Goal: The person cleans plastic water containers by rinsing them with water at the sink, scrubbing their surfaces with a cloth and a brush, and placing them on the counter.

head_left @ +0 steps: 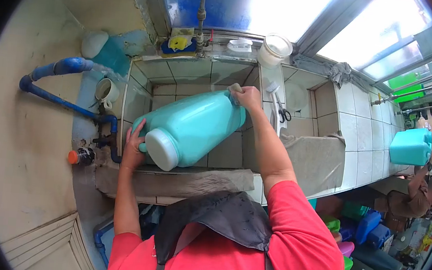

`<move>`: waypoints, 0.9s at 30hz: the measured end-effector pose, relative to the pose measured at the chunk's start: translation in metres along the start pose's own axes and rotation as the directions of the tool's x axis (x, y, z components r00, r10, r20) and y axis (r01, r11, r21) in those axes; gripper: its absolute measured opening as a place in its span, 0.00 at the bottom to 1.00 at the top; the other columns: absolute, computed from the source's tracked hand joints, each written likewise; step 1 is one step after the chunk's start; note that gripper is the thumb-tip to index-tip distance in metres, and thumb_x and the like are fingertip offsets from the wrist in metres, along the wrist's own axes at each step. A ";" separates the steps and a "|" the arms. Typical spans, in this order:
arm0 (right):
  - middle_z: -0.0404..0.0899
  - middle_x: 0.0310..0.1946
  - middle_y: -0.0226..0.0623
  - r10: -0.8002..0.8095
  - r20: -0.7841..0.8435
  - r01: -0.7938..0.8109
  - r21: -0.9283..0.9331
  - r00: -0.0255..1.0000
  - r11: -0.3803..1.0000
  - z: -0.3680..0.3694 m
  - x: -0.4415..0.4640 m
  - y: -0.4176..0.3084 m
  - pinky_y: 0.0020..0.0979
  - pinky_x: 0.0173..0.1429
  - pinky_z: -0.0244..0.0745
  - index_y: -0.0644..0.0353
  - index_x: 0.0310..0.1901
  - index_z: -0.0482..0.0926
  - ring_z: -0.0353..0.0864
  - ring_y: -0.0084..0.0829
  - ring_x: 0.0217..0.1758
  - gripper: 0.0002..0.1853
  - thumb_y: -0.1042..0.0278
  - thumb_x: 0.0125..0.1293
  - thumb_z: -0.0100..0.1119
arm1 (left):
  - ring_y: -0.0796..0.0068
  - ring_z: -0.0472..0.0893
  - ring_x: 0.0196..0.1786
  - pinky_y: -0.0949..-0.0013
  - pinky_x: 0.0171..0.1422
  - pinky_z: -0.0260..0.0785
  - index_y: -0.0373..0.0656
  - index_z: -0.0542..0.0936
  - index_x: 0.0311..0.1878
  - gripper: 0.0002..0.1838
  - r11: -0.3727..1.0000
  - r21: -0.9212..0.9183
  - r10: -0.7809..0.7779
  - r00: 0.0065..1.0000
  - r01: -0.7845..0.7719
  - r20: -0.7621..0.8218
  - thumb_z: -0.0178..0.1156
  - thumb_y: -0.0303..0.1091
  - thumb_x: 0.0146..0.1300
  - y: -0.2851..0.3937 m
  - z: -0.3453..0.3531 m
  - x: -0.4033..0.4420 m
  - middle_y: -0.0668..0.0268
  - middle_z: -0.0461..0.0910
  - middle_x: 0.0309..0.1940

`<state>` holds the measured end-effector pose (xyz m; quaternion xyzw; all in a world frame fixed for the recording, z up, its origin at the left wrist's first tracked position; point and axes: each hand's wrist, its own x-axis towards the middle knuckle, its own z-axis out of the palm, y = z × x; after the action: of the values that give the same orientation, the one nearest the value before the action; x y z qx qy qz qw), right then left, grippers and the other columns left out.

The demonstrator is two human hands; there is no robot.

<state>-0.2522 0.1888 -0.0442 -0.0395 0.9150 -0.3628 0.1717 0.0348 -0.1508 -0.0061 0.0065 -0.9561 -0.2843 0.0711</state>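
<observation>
A large teal plastic jug (202,120) with a white screw cap (162,149) lies tilted over the tiled sink basin (175,72), cap end toward me. My left hand (133,147) grips it at the left beside the cap, by what looks like its handle; some fingers are hidden behind it. At the jug's far right end, my right hand (248,97) presses a greyish, crumpled cloth (234,92) to the surface, fingers closed around the cloth.
Water runs from a blue pipe (72,65) at left, near a white mug (107,91) and another teal jug (113,57). Scissors (283,113) lie right of the basin. A grey cloth (201,181) covers the front edge. A co-worker (411,198) holds a teal container (411,146).
</observation>
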 end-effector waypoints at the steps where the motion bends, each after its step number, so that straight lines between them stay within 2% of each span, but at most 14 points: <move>1: 0.84 0.37 0.48 0.000 -0.005 0.001 0.005 1.000 1.000 0.003 -0.002 -0.001 0.41 0.49 0.79 0.56 0.46 0.86 0.84 0.49 0.42 0.16 0.63 0.54 0.67 | 0.58 0.68 0.71 0.44 0.77 0.46 0.53 0.87 0.40 0.14 1.000 -0.004 0.007 1.000 -0.007 -0.019 0.67 0.29 0.47 -0.003 0.002 0.001 0.57 0.66 0.71; 3: 0.83 0.37 0.49 -0.433 -0.136 0.413 -0.151 0.891 0.898 0.012 -0.011 -0.001 0.44 0.48 0.78 0.56 0.42 0.87 0.83 0.52 0.42 0.14 0.61 0.56 0.65 | 0.58 0.68 0.71 0.44 0.77 0.46 0.53 0.87 0.40 0.14 1.000 -0.008 0.017 0.999 -0.018 -0.036 0.67 0.29 0.47 -0.008 0.002 0.000 0.57 0.66 0.71; 7: 0.83 0.35 0.51 -0.361 0.025 0.344 -0.367 0.932 0.864 -0.007 0.006 -0.010 0.45 0.47 0.78 0.55 0.42 0.86 0.83 0.52 0.42 0.13 0.60 0.58 0.64 | 0.57 0.69 0.70 0.44 0.77 0.47 0.49 0.86 0.39 0.12 0.998 -0.053 0.032 0.999 -0.034 -0.039 0.65 0.26 0.48 -0.007 -0.004 0.018 0.57 0.69 0.69; 10: 0.83 0.38 0.52 -0.447 -0.164 0.402 -0.248 0.879 0.882 -0.045 0.003 -0.055 0.47 0.47 0.77 0.58 0.38 0.84 0.82 0.53 0.42 0.10 0.63 0.59 0.63 | 0.55 0.71 0.67 0.46 0.74 0.54 0.43 0.84 0.36 0.09 0.996 -0.042 0.065 0.984 -0.072 -0.166 0.62 0.24 0.49 -0.022 0.005 0.043 0.57 0.74 0.64; 12: 0.80 0.39 0.51 -0.632 -0.417 0.555 -0.304 0.653 0.774 -0.073 0.019 -0.067 0.49 0.46 0.77 0.61 0.36 0.81 0.81 0.54 0.43 0.07 0.67 0.61 0.61 | 0.52 0.76 0.60 0.51 0.66 0.66 0.37 0.79 0.33 0.07 0.993 -0.036 0.099 0.948 -0.116 -0.303 0.59 0.20 0.49 -0.005 -0.001 0.067 0.57 0.80 0.54; 15: 0.78 0.37 0.48 -0.608 -0.660 0.389 -0.470 0.441 0.792 -0.124 0.040 -0.089 0.47 0.44 0.77 0.60 0.38 0.80 0.81 0.50 0.41 0.07 0.67 0.62 0.60 | 0.53 0.77 0.59 0.56 0.63 0.69 0.36 0.79 0.36 0.09 0.995 0.062 0.098 0.947 -0.083 -0.306 0.61 0.19 0.48 0.006 -0.007 0.105 0.56 0.80 0.54; 16: 0.79 0.36 0.47 -0.591 -0.636 0.335 -0.488 0.496 0.806 -0.142 0.033 -0.100 0.48 0.42 0.78 0.56 0.39 0.81 0.81 0.50 0.38 0.08 0.66 0.60 0.58 | 0.53 0.77 0.59 0.56 0.63 0.69 0.37 0.79 0.35 0.10 0.992 0.072 0.117 0.944 -0.100 -0.309 0.61 0.19 0.46 0.015 -0.015 0.118 0.56 0.80 0.52; 17: 0.82 0.35 0.46 -0.509 -0.671 0.155 -0.514 0.540 0.843 -0.150 0.070 -0.081 0.48 0.44 0.78 0.54 0.43 0.83 0.83 0.50 0.39 0.12 0.61 0.61 0.59 | 0.52 0.77 0.58 0.55 0.63 0.68 0.37 0.79 0.34 0.11 0.991 0.084 0.129 0.941 -0.108 -0.312 0.62 0.19 0.44 0.022 -0.019 0.129 0.56 0.81 0.51; 18: 0.84 0.39 0.49 -0.322 -0.633 0.037 -0.421 0.703 0.906 -0.164 0.086 -0.074 0.47 0.47 0.79 0.51 0.46 0.84 0.84 0.49 0.44 0.17 0.54 0.58 0.61 | 0.52 0.76 0.59 0.55 0.63 0.68 0.39 0.78 0.36 0.13 0.974 0.165 0.204 0.924 -0.157 -0.323 0.62 0.20 0.43 0.021 -0.020 0.140 0.57 0.80 0.51; 20: 0.85 0.40 0.49 -0.252 -0.582 -0.024 -0.424 0.773 0.905 -0.178 0.085 -0.079 0.45 0.52 0.79 0.52 0.45 0.86 0.85 0.50 0.45 0.20 0.50 0.54 0.62 | 0.53 0.75 0.59 0.55 0.61 0.68 0.42 0.78 0.38 0.17 0.934 0.330 0.251 0.908 -0.136 -0.337 0.64 0.22 0.40 0.017 -0.027 0.158 0.59 0.79 0.50; 22: 0.85 0.36 0.48 -0.391 -0.599 0.164 -0.398 0.698 0.903 -0.177 0.095 -0.066 0.46 0.50 0.79 0.53 0.45 0.86 0.85 0.49 0.43 0.18 0.53 0.58 0.59 | 0.53 0.74 0.58 0.54 0.58 0.69 0.45 0.77 0.42 0.21 0.920 0.390 0.182 0.914 -0.029 -0.361 0.65 0.23 0.39 0.008 -0.036 0.165 0.60 0.77 0.48; 23: 0.85 0.38 0.49 -0.345 -0.630 0.144 -0.349 0.696 0.926 -0.171 0.080 -0.082 0.46 0.49 0.78 0.55 0.45 0.85 0.85 0.49 0.43 0.17 0.54 0.62 0.57 | 0.53 0.74 0.56 0.54 0.57 0.69 0.47 0.76 0.43 0.23 0.929 0.370 0.144 0.915 0.006 -0.376 0.66 0.24 0.39 0.001 -0.038 0.166 0.60 0.76 0.47; 25: 0.86 0.38 0.47 -0.434 -0.703 0.308 -0.309 0.564 0.900 -0.153 0.069 -0.096 0.41 0.47 0.78 0.62 0.47 0.81 0.86 0.44 0.42 0.17 0.57 0.64 0.61 | 0.52 0.75 0.54 0.53 0.55 0.69 0.48 0.76 0.43 0.23 0.948 0.308 0.057 0.910 0.079 -0.410 0.66 0.24 0.39 -0.011 -0.035 0.167 0.60 0.77 0.45; 27: 0.83 0.40 0.50 -0.432 -0.746 0.488 -0.165 0.507 0.857 -0.131 0.046 -0.123 0.40 0.50 0.77 0.63 0.49 0.79 0.84 0.44 0.44 0.17 0.59 0.65 0.62 | 0.51 0.75 0.52 0.52 0.54 0.69 0.49 0.76 0.43 0.23 0.962 0.244 -0.006 0.901 0.124 -0.434 0.66 0.25 0.39 -0.016 -0.029 0.166 0.60 0.77 0.44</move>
<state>-0.3463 0.1749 0.1143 -0.1189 0.8430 -0.4076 -0.3303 -0.1256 -0.1884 0.0313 0.1104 -0.9454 -0.1474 0.2690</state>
